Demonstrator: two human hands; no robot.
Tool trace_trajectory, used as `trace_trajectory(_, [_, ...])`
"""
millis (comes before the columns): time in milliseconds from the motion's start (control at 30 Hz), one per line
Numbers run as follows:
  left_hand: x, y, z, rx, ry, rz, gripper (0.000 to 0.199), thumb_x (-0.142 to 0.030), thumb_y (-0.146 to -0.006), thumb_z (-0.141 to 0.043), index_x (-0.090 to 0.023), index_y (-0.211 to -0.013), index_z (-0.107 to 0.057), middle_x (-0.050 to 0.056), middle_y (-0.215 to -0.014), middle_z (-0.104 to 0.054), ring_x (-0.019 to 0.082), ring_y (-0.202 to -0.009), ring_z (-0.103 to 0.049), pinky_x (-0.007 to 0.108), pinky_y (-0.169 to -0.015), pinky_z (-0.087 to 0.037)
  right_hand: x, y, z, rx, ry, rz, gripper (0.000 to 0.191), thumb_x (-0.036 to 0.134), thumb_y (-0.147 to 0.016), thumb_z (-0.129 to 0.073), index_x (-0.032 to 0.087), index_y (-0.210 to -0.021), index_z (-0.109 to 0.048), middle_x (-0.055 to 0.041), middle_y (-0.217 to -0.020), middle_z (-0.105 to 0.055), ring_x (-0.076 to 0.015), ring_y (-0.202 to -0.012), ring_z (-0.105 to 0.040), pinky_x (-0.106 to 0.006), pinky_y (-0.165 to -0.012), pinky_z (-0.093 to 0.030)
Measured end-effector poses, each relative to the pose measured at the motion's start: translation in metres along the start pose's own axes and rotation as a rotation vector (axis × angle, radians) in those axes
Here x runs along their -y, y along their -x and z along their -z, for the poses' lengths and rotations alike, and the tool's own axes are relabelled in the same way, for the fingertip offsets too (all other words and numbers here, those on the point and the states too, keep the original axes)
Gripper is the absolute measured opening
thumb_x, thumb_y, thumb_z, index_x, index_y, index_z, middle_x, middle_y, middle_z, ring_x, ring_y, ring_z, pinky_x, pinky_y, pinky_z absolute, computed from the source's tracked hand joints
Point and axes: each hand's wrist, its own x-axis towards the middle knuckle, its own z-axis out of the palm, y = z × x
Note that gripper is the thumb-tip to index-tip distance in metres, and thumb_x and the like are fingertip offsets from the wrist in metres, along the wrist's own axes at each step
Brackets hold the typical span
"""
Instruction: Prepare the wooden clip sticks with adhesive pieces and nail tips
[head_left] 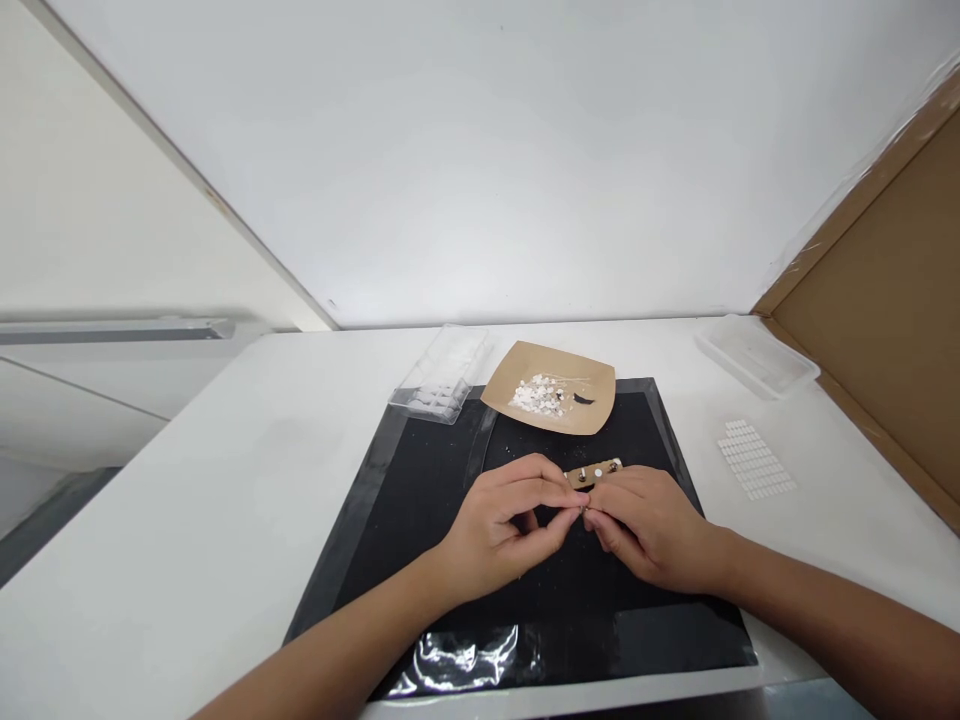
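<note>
Over the black mat (420,520), my left hand (517,515) and my right hand (649,525) meet fingertip to fingertip. Both are closed in a pinch around a tiny, partly metallic-looking piece (583,508), mostly hidden by the fingers, so its kind cannot be made out. Just behind the fingertips lies a small brown strip (598,473) bearing white dots and dark bits. Its right part is near my right hand's knuckles.
A tan square plate (600,415) holds a heap of small white discs (541,395) and a dark curved sliver (583,399). Left of it stands a clear compartment box (442,370). At right are a sheet of white dots (756,460), a translucent tray (757,355) and a cardboard panel (892,300).
</note>
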Motion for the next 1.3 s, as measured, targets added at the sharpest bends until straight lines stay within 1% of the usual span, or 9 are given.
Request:
trace_trajectory(133, [-0.001, 0.000, 0.000, 0.018, 0.032, 0.069, 0.018, -0.011, -0.096, -0.068, -0.017, -0.110, -0.078, 0.009, -0.099, -0.071, 0.009, -0.067, -0.068, 0.013, -0.046, -0.056, 0.000, 0.002, -0.001, 0.003, -0.012, -0.013, 0.027, 0.022, -0.109, -0.044, 0.022, -0.083, -0.052, 0.0016, -0.072, -0.061, -0.0151, -0.065, -0.053, -0.030, -0.066, -0.036])
trace_trajectory(233, [-0.001, 0.000, 0.001, 0.053, 0.095, 0.126, 0.016, -0.013, -0.097, -0.067, -0.015, -0.109, -0.077, 0.009, -0.099, -0.069, 0.008, -0.063, -0.067, 0.014, -0.045, -0.057, 0.000, 0.003, -0.001, 0.001, -0.001, -0.005, 0.028, 0.023, -0.109, -0.044, 0.022, -0.082, -0.052, 0.0018, -0.071, -0.061, -0.0152, -0.064, -0.052, -0.030, -0.065, -0.034])
trace_trajectory(533, [-0.001, 0.000, 0.002, 0.108, 0.131, 0.190, 0.016, -0.015, -0.098, -0.063, -0.015, -0.109, -0.075, 0.008, -0.101, -0.067, 0.008, -0.062, -0.067, 0.015, -0.046, -0.059, -0.002, 0.001, 0.001, 0.019, 0.062, 0.020, 0.028, 0.025, -0.110, -0.044, 0.020, -0.085, -0.057, 0.0012, -0.074, -0.064, -0.0149, -0.067, -0.056, -0.030, -0.066, -0.035])
trace_trajectory(633, [-0.003, -0.002, 0.000, 0.075, 0.099, 0.175, 0.016, -0.011, -0.094, -0.065, -0.015, -0.105, -0.076, 0.008, -0.097, -0.068, 0.008, -0.062, -0.067, 0.013, -0.044, -0.056, -0.002, 0.001, 0.001, 0.029, 0.082, 0.025, 0.027, 0.025, -0.110, -0.045, 0.020, -0.088, -0.059, 0.0008, -0.076, -0.066, -0.0151, -0.068, -0.057, -0.030, -0.067, -0.036])
trace_trajectory(733, [-0.004, -0.003, -0.003, 0.020, 0.064, 0.163, 0.016, -0.007, -0.087, -0.068, -0.014, -0.097, -0.077, 0.007, -0.090, -0.070, 0.009, -0.062, -0.066, 0.010, -0.041, -0.050, -0.002, 0.001, 0.001, 0.032, 0.103, 0.040, 0.025, 0.024, -0.110, -0.045, 0.019, -0.091, -0.060, 0.0004, -0.079, -0.068, -0.0156, -0.071, -0.060, -0.031, -0.068, -0.037])
trace_trajectory(933, [-0.006, -0.002, -0.008, -0.043, 0.019, 0.220, 0.014, -0.006, -0.080, -0.069, -0.015, -0.089, -0.076, 0.007, -0.084, -0.072, 0.010, -0.063, -0.067, 0.009, -0.040, -0.043, 0.001, 0.000, 0.001, 0.010, 0.189, 0.074, 0.026, 0.024, -0.110, -0.046, 0.019, -0.089, -0.061, 0.0004, -0.080, -0.071, -0.0157, -0.070, -0.062, -0.032, -0.067, -0.036])
trace_trajectory(1100, [-0.006, 0.001, -0.011, -0.066, -0.001, 0.235, 0.014, -0.006, -0.077, -0.069, -0.016, -0.087, -0.074, 0.007, -0.084, -0.071, 0.012, -0.063, -0.067, 0.011, -0.041, -0.044, 0.004, -0.002, 0.001, 0.000, 0.236, 0.092, 0.028, 0.023, -0.110, -0.046, 0.018, -0.086, -0.060, 0.0007, -0.077, -0.070, -0.0156, -0.069, -0.061, -0.032, -0.067, -0.035])
trace_trajectory(1200, [-0.003, 0.004, -0.014, -0.067, 0.015, 0.220, 0.015, -0.004, -0.074, -0.068, -0.016, -0.083, -0.069, 0.004, -0.080, -0.066, 0.011, -0.061, -0.063, 0.011, -0.040, -0.040, 0.004, -0.001, -0.001, 0.022, 0.233, 0.090, 0.030, 0.024, -0.110, -0.045, 0.019, -0.085, -0.060, 0.0006, -0.075, -0.069, -0.0159, -0.068, -0.060, -0.032, -0.068, -0.036])
trace_trajectory(1300, [0.000, 0.007, -0.016, -0.056, 0.036, 0.203, 0.018, -0.001, -0.072, -0.067, -0.017, -0.081, -0.065, 0.003, -0.078, -0.063, 0.012, -0.063, -0.062, 0.012, -0.042, -0.038, 0.003, -0.001, -0.003, 0.050, 0.225, 0.082, 0.033, 0.024, -0.110, -0.042, 0.019, -0.083, -0.060, 0.0001, -0.074, -0.067, -0.0163, -0.067, -0.059, -0.032, -0.068, -0.036])
